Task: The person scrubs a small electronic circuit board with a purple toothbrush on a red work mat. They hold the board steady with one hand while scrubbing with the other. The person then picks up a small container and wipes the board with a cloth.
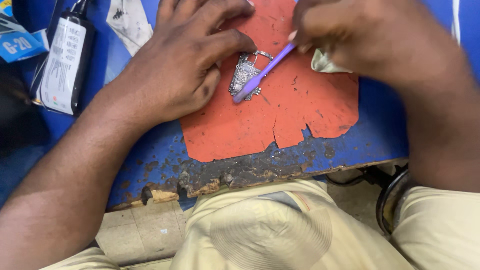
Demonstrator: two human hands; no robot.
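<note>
The left hand [187, 60] lies flat on the orange mat [280, 115], palm down, fingers loosely curled and spread across the mat's far left part. Its thumb and forefinger tips press against the left edge of a small circuit board [244, 75], pinning it in place; the hand grips nothing, it only steadies. The board lies flat on the mat, a bit left of the mat's middle and towards the far side, bare metal and tiny parts facing up.

The right hand [360, 37] comes in from the far right, fingers closed tight round the handle of a purple brush [262, 72]. The brush slants down and to the left, and its head lies on the near end of the board, touching it. Tucked under the same hand, a pale scrap of cloth [325, 62] pokes out onto the mat; whether the fingers pinch it cannot be told.

The mat is scuffed and torn along its near edge, lying on a blue table [380, 135] whose near rim is charred and crumbling. Far left on the table lies a black bottle [65, 60] with a white label, with a grimy rag [129, 22] just to its right. Below the table edge, the person's pale trousers [270, 230] fill the near view.
</note>
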